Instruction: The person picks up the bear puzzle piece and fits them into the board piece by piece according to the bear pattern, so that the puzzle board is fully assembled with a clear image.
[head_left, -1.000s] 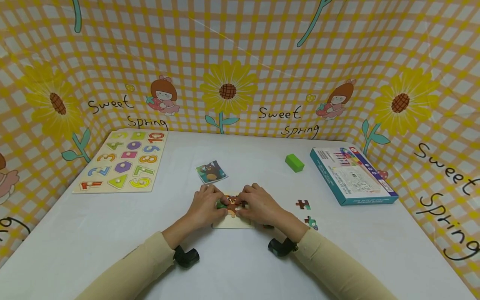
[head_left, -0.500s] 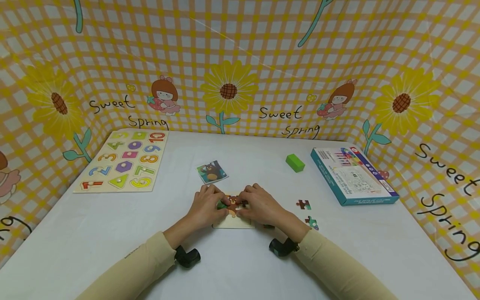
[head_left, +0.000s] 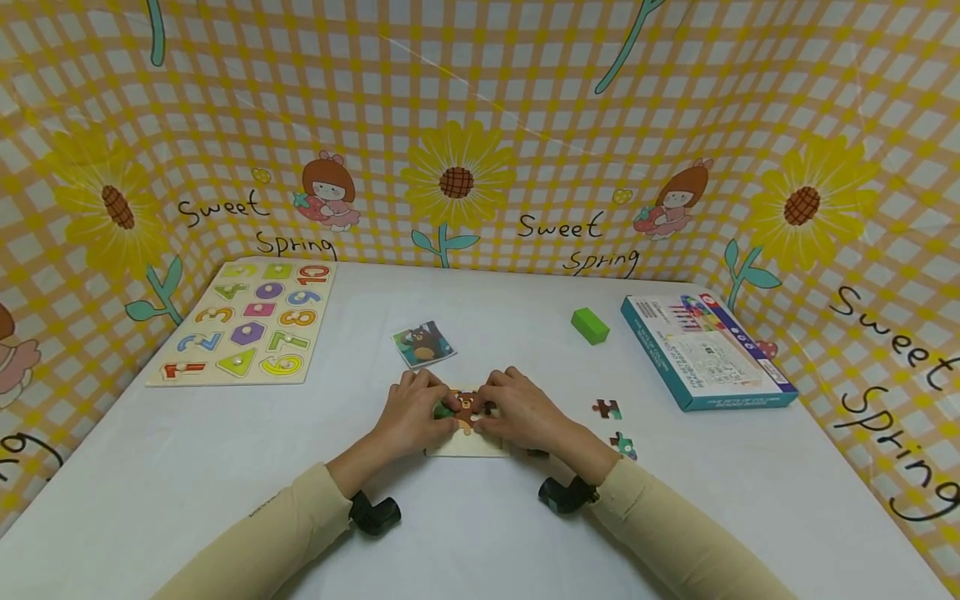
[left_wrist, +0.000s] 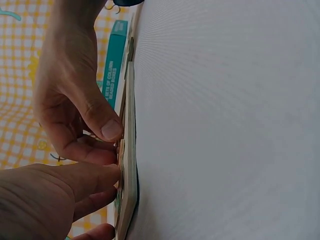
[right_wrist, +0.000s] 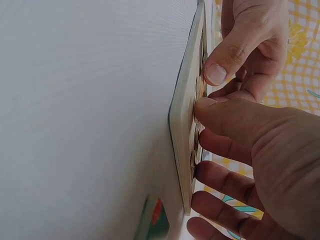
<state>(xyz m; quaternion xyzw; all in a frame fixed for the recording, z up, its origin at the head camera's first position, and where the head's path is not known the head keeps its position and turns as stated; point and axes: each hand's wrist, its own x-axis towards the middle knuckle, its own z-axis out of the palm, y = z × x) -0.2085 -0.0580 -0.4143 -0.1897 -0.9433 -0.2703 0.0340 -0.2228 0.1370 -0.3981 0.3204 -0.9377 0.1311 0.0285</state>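
A small pale wooden puzzle board [head_left: 467,448] lies in front of me with bear jigsaw pieces [head_left: 466,402] on its upper part. My left hand [head_left: 408,414] is at the left of the bear, its bent thumb and index finger about a green piece [head_left: 442,411]. From the other side my right hand [head_left: 522,410] holds its thumb and index finger to a piece at the bear's right. The right wrist view has the right hand's fingertips spread along the board's face [right_wrist: 182,120]. Fingers hide much of the pieces.
Loose jigsaw pieces [head_left: 606,409] lie right of the board, one partly under the right wrist. A bear picture card [head_left: 424,344] lies behind it. Farther out are a green block [head_left: 590,326], a boxed set [head_left: 708,352] and a number-and-shape board [head_left: 243,323].
Both hands stay at the same places on the puzzle board, with only a very slight shift of the fingers. The loose pieces and other things have not moved.
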